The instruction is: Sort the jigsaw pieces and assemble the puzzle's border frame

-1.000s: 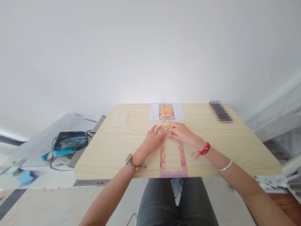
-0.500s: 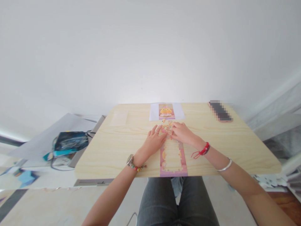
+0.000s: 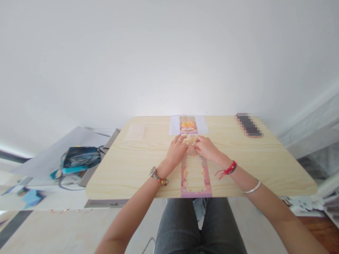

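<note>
My left hand [image 3: 177, 152] and right hand [image 3: 208, 149], fingers half curled, touch small loose puzzle pieces [image 3: 189, 140] above the long pink puzzle frame [image 3: 195, 174], mostly unfilled inside.

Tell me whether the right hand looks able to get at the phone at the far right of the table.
Probably yes: the right hand rests on the puzzle pieces, and only bare table lies between it and the phone.
</note>
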